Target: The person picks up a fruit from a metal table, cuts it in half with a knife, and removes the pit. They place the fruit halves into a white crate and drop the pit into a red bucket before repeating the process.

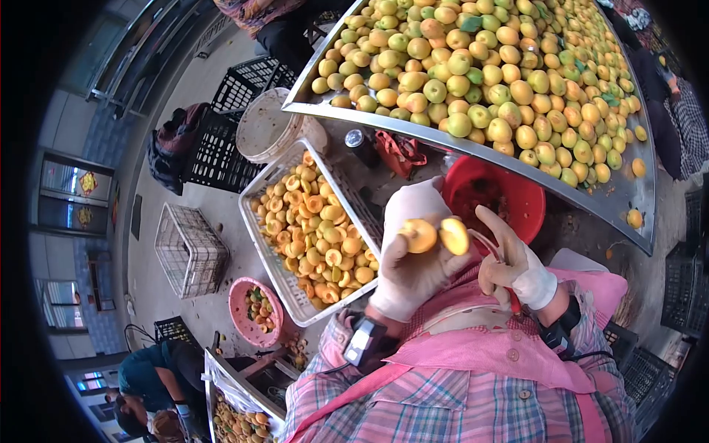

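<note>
Two apricot halves (436,236), cut faces up, are pinched between thumb and fingers of the gloved left hand (410,258). They are held over the person's lap, just in front of the red bucket (517,193). The right hand (513,266), also gloved, is closed round a red-handled tool (512,299); its blade cannot be made out. To the left, a white crate (325,308) holds halved fruit. Beyond the bucket, a steel table (624,196) carries a heap of whole apricots (473,66). A pink basin (238,306) stands on the floor near the crate.
</note>
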The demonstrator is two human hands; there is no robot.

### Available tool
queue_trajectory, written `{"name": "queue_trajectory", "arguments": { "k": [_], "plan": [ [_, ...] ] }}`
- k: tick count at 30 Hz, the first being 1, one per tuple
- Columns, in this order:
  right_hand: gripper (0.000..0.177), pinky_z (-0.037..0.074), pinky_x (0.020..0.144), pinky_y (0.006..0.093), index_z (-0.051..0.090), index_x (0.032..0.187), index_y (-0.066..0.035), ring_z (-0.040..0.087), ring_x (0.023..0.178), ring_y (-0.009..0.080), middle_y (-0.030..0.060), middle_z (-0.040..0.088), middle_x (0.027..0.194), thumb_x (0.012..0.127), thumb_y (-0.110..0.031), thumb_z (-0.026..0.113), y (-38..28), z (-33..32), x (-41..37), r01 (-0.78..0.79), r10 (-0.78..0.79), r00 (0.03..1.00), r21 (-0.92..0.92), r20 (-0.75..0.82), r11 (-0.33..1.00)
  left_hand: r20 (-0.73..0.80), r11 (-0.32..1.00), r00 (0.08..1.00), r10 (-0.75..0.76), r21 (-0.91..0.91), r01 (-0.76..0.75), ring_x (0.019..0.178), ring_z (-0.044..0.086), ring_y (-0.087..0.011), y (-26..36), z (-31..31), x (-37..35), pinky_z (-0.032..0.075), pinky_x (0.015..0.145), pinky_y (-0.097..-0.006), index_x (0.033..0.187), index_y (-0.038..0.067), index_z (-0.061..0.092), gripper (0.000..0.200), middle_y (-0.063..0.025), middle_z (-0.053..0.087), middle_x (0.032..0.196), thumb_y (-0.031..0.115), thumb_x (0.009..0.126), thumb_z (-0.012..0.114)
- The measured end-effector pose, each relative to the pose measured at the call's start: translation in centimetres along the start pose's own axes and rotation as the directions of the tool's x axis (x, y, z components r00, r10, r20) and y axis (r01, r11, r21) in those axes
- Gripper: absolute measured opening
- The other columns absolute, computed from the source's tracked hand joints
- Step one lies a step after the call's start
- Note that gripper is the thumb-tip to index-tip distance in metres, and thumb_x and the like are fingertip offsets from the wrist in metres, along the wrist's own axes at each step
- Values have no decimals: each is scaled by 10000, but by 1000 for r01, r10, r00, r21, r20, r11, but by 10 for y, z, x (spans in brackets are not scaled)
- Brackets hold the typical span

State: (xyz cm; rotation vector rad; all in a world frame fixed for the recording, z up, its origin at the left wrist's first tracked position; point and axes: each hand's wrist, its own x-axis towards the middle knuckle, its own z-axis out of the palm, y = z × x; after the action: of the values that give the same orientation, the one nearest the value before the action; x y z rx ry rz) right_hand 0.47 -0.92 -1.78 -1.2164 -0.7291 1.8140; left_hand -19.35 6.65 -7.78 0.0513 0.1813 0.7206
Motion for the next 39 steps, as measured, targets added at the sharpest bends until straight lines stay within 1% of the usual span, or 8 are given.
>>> {"name": "queue_trajectory", "arguments": {
  "k": [5,9,13,20,23,32,36,39],
  "plan": [
    [605,369,367,237,294,1457,-43,452,374,138,68,519,579,874,-34,458,6,-8,3,105,-82,987,164,-140,981,-189,898,898,397,283,-337,1241,475,-306,80,-41,-57,325,1085,-539,1235,59,569,631,-98,544,1279,481,783,698],
    [342,407,390,281,512,1259,-13,449,395,151,59,489,560,962,-174,455,35,-25,-15,121,-69,983,323,-168,939,-374,837,821,431,506,-209,1231,479,-278,136,-108,-115,388,1051,-457,1248,48,548,482,-101,547,1257,318,863,649],
    [417,441,445,312,565,1107,-7,465,448,167,38,458,572,990,-398,476,56,-31,-32,175,-118,981,443,-153,880,-563,799,694,449,601,-30,1060,551,-213,147,-145,-140,456,911,-372,1288,59,522,487,-73,573,1172,243,859,661],
    [488,418,439,306,465,775,-58,409,433,143,5,383,528,988,-495,429,55,-34,-40,194,-146,975,320,-170,927,-243,832,920,308,538,-137,924,597,-218,109,-49,-69,494,757,-306,1379,95,416,643,-111,571,1144,216,810,690],
    [435,350,371,291,412,673,-76,373,381,136,4,351,502,1018,-340,383,27,-35,-35,299,-218,924,237,-313,924,-150,827,976,157,560,-47,911,626,-245,77,1,-28,524,671,-280,1359,89,404,648,-172,547,1187,228,794,690],
    [370,373,413,258,442,633,-71,462,418,147,23,426,535,975,-184,525,-60,-16,-47,862,-665,501,256,-553,437,-21,703,972,-232,688,182,774,620,-123,-38,63,52,475,539,-178,1370,69,375,583,-128,577,1187,172,883,678],
    [109,415,540,227,567,744,-20,501,587,65,-16,531,684,805,-15,657,-69,-16,-56,642,-758,353,-448,-549,623,-138,407,950,-280,879,248,703,604,-82,-69,79,62,456,507,-176,1314,58,427,483,-40,602,972,104,886,646],
    [202,431,588,239,558,810,-38,484,636,82,0,525,718,767,-99,746,-58,-26,-51,528,-651,433,-410,-624,744,-146,365,951,-274,898,243,791,605,-89,-78,87,63,495,619,-199,1305,43,426,531,-34,597,1007,145,866,707]
  ]
}}
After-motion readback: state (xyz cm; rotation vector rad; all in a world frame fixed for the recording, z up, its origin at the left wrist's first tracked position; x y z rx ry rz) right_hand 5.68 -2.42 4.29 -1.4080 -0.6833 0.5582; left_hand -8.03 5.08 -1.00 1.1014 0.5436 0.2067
